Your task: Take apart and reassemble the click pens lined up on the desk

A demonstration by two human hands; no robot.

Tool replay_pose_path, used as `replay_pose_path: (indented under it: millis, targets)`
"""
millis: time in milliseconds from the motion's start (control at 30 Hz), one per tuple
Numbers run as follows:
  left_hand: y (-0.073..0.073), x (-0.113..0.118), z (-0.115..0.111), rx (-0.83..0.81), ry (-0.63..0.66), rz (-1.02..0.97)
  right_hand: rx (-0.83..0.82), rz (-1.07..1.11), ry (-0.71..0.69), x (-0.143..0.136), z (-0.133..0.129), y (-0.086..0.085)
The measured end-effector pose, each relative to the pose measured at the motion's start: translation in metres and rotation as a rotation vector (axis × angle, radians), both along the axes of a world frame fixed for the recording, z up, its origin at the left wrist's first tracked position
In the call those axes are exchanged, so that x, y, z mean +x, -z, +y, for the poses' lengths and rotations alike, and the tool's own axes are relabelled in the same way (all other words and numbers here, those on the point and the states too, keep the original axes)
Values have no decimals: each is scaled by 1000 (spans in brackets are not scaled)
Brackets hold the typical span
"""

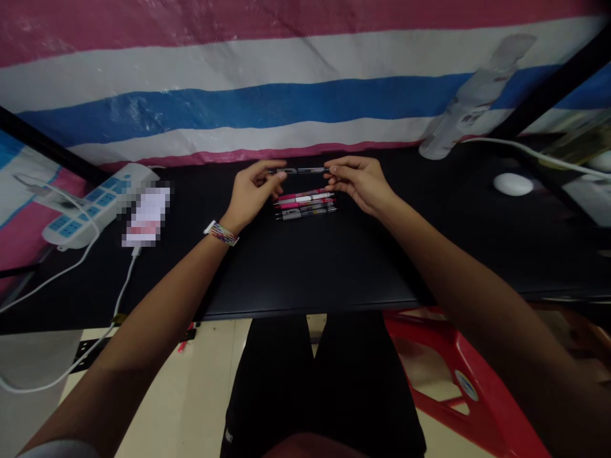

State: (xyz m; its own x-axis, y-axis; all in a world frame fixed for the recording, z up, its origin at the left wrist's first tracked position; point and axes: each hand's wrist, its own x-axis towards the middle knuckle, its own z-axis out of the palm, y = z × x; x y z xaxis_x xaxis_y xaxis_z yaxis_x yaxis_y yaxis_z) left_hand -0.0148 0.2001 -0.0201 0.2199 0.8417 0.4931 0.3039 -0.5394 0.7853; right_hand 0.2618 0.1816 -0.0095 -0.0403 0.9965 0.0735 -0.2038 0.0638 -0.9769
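Note:
A dark pen with a grey grip (pixel 305 170) lies level between my two hands, above a row of other pens. My left hand (pixel 256 191) pinches its left end between thumb and fingers. At the pen's right end, the thumb and fingers of my right hand (pixel 357 180) are closed on it. Just below, on the black desk (pixel 305 267), several pens rest side by side. Among them are a pink and white pen (pixel 305 198) and, nearest me, a grey and dark pen (pixel 305 214).
On the left are a white power strip (pixel 102 203), a phone (pixel 147 216) with a blurred screen, and white cables. A clear bottle (pixel 468 105) and a white mouse (pixel 513 184) stand to the right. Below the desk is a red stool (pixel 482 388). Striped sheeting (pixel 238 114) hangs behind.

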Motion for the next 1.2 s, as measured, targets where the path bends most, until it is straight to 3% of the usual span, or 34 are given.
replay_pose_path:
  millis: [333, 533, 700, 833, 1200]
  targets:
    - [6, -4, 11, -25, 39, -56, -32, -11, 17, 2, 4, 5]
    - [9, -2, 13, -47, 21, -195, -56, -14, 18, 0, 4, 6]
    - [10, -2, 13, -62, 34, -120, -54, -4, 8, -1, 3, 7]
    - [10, -1, 14, -75, 41, -187, -48, -6, 9, 0, 3, 7]
    - [7, -5, 10, -117, -65, -96, -12, 14, -20, 0, 5, 8]
